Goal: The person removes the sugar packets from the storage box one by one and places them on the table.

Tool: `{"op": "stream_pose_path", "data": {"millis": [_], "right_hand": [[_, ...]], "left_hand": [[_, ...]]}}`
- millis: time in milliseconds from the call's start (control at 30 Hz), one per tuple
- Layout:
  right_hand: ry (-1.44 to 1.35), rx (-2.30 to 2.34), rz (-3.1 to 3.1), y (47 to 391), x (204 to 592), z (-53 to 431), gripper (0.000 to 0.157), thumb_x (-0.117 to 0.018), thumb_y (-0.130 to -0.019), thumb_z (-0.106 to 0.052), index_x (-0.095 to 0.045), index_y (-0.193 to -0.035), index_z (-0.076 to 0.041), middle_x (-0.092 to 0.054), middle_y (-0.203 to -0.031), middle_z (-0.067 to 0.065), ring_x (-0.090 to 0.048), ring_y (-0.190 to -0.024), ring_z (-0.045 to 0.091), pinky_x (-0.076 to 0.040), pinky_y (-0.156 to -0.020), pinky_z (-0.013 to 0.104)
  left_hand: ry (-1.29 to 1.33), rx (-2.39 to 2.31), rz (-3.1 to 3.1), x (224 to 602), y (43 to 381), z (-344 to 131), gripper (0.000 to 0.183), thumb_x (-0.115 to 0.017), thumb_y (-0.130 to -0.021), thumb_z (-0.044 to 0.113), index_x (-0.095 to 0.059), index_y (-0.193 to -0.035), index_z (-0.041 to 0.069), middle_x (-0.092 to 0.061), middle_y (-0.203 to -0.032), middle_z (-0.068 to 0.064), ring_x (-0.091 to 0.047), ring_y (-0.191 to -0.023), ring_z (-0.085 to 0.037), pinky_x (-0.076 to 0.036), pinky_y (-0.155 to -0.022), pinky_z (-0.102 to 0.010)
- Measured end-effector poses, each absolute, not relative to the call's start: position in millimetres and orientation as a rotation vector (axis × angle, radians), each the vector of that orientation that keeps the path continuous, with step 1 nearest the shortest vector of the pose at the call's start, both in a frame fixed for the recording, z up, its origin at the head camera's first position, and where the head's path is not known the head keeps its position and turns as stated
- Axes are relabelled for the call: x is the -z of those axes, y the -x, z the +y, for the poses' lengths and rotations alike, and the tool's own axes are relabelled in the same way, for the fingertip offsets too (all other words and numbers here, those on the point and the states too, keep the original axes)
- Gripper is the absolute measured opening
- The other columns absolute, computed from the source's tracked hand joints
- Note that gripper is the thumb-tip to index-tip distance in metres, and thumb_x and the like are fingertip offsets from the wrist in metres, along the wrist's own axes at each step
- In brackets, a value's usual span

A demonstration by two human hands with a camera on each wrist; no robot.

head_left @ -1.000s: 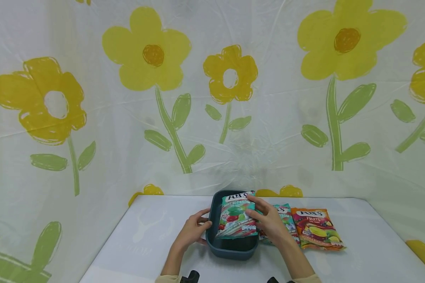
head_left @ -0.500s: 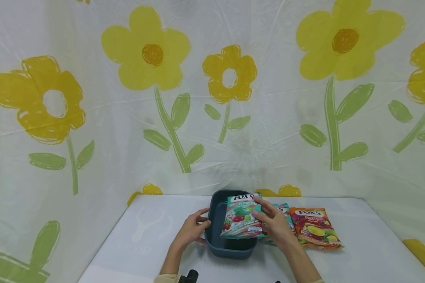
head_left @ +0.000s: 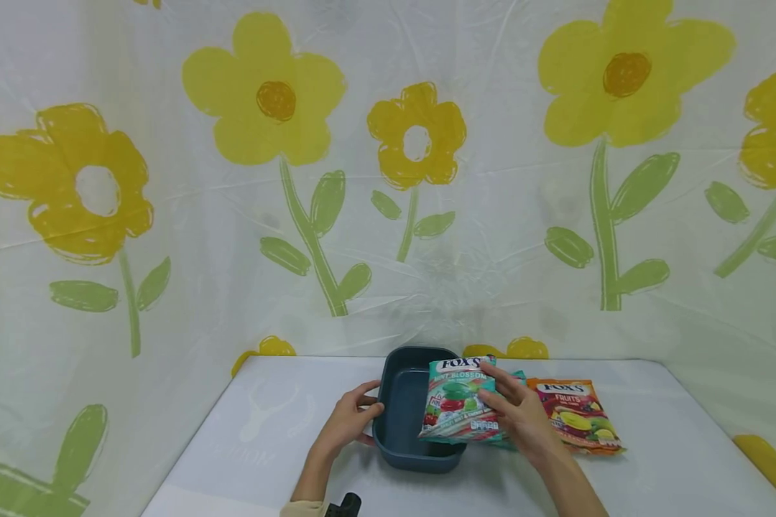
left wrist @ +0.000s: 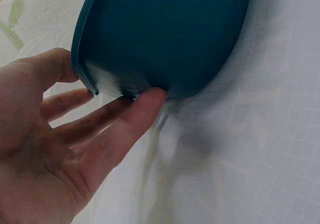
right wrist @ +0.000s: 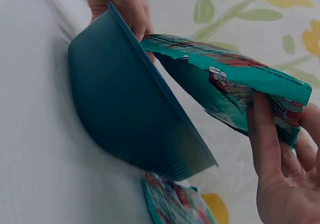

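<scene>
My right hand (head_left: 520,413) pinches a teal bag of Fox's Mint Blossom candy (head_left: 455,402) by its right edge. In the head view the bag overlaps the right rim of a dark blue-teal plastic basin (head_left: 397,431). The right wrist view shows the bag (right wrist: 220,79) above the rim, fingers on one face and the thumb on the other. At the basin's left side, my left hand (head_left: 351,416) holds the rim and outer wall. One fingertip meets the wall low down in the left wrist view, near the basin's (left wrist: 165,39) base.
A second teal candy bag (right wrist: 175,201) lies on the white table (head_left: 233,438) right of the basin, mostly hidden behind the held bag. Beside it lies an orange Fox's Fruits bag (head_left: 582,420). A flowered curtain (head_left: 491,215) hangs behind the table.
My right hand has moved the Mint Blossom bag rightward from over the middle of the basin to its right rim, uncovering the basin's inside. The left hand keeps its hold on the basin.
</scene>
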State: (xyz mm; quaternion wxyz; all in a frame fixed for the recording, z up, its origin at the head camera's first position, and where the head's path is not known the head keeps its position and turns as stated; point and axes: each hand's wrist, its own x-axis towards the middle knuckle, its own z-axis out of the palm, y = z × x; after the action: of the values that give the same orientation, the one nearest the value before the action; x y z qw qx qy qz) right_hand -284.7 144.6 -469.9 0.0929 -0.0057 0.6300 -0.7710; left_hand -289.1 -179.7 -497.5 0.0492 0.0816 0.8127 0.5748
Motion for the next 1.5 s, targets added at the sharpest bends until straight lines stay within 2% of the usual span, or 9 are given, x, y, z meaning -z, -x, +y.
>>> {"op": "stream_pose_path", "data": {"millis": [167,400,633,933,1367,1500], "right_hand": [[0.015,2.263,1.919,281.1,469.8,155.0,0.058,-0.069,-0.091,-0.028,-0.047,-0.145,-0.029,-0.041,-0.153,0.005,-0.061,-0.112,0.021,-0.059,-0.09,0.038],[0.01,2.253,1.938,277.1,472.0,171.2,0.059,-0.068,-0.092,-0.027,-0.046,-0.146,-0.028,-0.052,-0.141,-0.007,-0.063,-0.112,0.018,-0.06,-0.09,0.039],[-0.014,2.212,1.971,269.1,470.0,181.2,0.06,-0.068,-0.092,-0.029,-0.045,-0.147,-0.029,-0.045,-0.147,-0.003,-0.06,-0.115,0.02,-0.058,-0.093,0.037],[0.036,2.222,1.948,256.6,466.1,199.1,0.059,-0.063,-0.096,-0.026,-0.04,-0.15,-0.026,-0.06,-0.127,-0.02,-0.064,-0.11,0.013,-0.059,-0.091,0.033],[-0.062,2.18,2.001,242.9,463.8,213.3,0.059,-0.064,-0.095,-0.029,-0.041,-0.149,-0.029,-0.057,-0.127,-0.017,-0.065,-0.108,0.016,-0.059,-0.09,0.034],[-0.122,2.15,2.015,239.9,464.6,215.6,0.061,-0.066,-0.093,-0.031,-0.042,-0.149,-0.03,-0.05,-0.142,-0.006,-0.064,-0.11,0.019,-0.059,-0.092,0.035]], "left_hand": [[-0.255,-1.762,2.473,499.0,290.8,-180.3,0.056,-0.059,-0.096,0.018,-0.041,-0.147,0.004,-0.057,-0.13,-0.033,-0.064,-0.11,-0.043,-0.061,-0.053,-0.043],[-0.267,-1.761,2.467,496.1,289.5,-179.9,0.056,-0.059,-0.096,0.019,-0.041,-0.147,0.005,-0.057,-0.13,-0.033,-0.065,-0.109,-0.042,-0.061,-0.053,-0.043],[-0.26,-1.765,2.463,495.0,287.3,-179.5,0.056,-0.059,-0.096,0.019,-0.042,-0.147,0.005,-0.058,-0.13,-0.032,-0.066,-0.107,-0.039,-0.061,-0.054,-0.043],[-0.261,-1.76,2.462,494.0,286.7,-179.3,0.056,-0.059,-0.096,0.019,-0.042,-0.147,0.005,-0.056,-0.131,-0.033,-0.065,-0.108,-0.04,-0.061,-0.054,-0.044],[-0.252,-1.762,2.461,498.6,287.5,-180.3,0.056,-0.06,-0.096,0.019,-0.042,-0.147,0.005,-0.057,-0.13,-0.032,-0.065,-0.108,-0.04,-0.061,-0.053,-0.043],[-0.257,-1.761,2.462,496.1,290.0,-179.9,0.056,-0.06,-0.096,0.02,-0.042,-0.147,0.006,-0.057,-0.131,-0.032,-0.064,-0.11,-0.041,-0.061,-0.054,-0.043]]}}
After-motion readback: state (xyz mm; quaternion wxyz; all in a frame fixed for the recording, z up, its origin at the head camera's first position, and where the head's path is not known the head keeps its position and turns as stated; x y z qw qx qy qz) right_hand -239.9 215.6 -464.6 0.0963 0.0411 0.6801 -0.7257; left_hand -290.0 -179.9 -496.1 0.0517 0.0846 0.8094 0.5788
